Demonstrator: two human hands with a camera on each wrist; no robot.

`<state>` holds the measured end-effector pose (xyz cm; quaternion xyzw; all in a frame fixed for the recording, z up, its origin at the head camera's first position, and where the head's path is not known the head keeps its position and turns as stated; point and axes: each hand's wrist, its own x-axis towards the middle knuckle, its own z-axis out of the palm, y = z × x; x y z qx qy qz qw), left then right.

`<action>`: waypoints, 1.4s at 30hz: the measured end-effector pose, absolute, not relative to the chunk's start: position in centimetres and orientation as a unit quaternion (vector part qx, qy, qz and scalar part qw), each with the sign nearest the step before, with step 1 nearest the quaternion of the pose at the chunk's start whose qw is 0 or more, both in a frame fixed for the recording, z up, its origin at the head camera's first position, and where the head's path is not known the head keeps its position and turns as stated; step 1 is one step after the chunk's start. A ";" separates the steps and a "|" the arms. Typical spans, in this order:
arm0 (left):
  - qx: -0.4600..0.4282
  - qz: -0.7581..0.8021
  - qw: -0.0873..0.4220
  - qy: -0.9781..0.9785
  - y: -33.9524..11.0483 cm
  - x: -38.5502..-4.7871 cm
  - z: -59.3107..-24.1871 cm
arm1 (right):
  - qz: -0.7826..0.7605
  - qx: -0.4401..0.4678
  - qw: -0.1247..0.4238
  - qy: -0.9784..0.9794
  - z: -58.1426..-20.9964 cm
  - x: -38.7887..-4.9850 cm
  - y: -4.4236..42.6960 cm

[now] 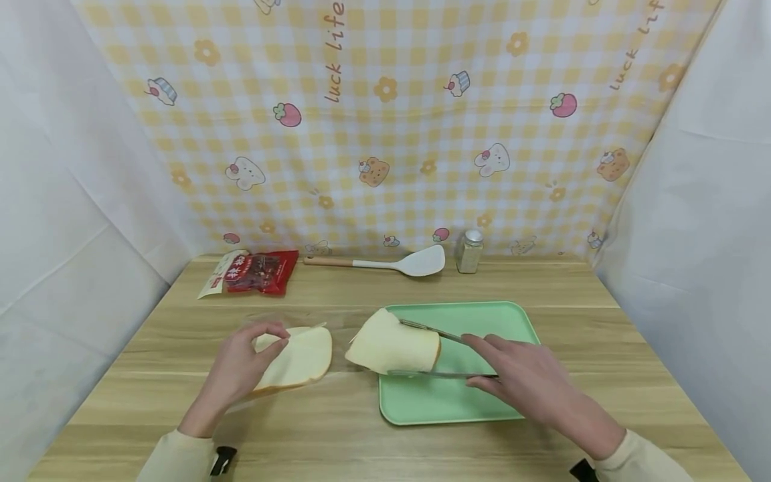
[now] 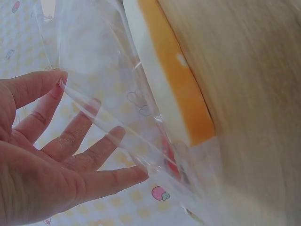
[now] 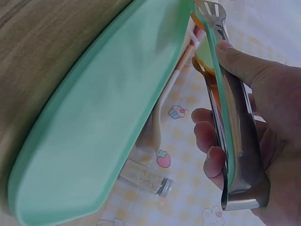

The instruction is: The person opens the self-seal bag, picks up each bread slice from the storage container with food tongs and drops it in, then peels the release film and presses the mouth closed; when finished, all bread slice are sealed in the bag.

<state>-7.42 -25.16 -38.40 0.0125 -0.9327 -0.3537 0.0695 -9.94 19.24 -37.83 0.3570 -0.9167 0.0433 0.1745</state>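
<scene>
In the head view my left hand (image 1: 249,355) pinches the edge of a clear plastic bag (image 2: 108,113) between thumb and forefinger, the other fingers spread. Inside the bag lies a bread slice (image 1: 304,358) with a brown crust. My right hand (image 1: 524,375) grips metal tongs (image 3: 237,122). Between the tong arms is a second, bent bread slice (image 1: 391,341), over the left side of a green tray (image 1: 458,412). Its left end points toward the bag; whether it touches the bag's mouth I cannot tell.
Along the back stand or lie a red and cream snack packet (image 1: 262,271), a white spatula (image 1: 421,261) with a wooden handle, and a glass shaker jar (image 1: 470,253). A checked cloth (image 1: 385,127) hangs behind the wooden table (image 1: 325,435).
</scene>
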 end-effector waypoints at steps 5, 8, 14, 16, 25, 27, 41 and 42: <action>0.014 -0.349 0.074 -0.934 -25.1 -7.5 -38.5 | 0.036 0.378 0.165 -0.910 -37.6 -10.4 18.9; 0.013 -0.348 0.077 -0.934 -25.1 -7.5 -38.6 | 0.032 0.393 0.157 -0.905 -37.4 -10.7 18.8; 0.011 -0.351 0.077 -0.933 -25.0 -7.4 -38.5 | 0.030 0.418 0.152 -0.895 -36.7 -11.7 18.5; 0.012 -0.351 0.076 -0.933 -25.0 -7.4 -38.5 | 0.030 0.427 0.151 -0.891 -36.4 -12.2 18.4; 0.008 -0.349 0.082 -0.933 -24.9 -7.4 -38.5 | 0.041 0.458 0.126 -0.879 -35.6 -14.9 17.5; 0.008 -0.348 0.082 -0.934 -24.9 -7.4 -38.5 | 0.041 0.458 0.115 -0.881 -35.4 -15.3 17.4; 0.015 -0.349 0.073 -0.934 -24.8 -7.2 -38.3 | 0.035 0.457 0.031 -0.888 -35.0 -17.0 16.3; 0.015 -0.349 0.074 -0.934 -24.8 -7.2 -38.3 | 0.035 0.458 0.027 -0.888 -35.0 -17.1 16.3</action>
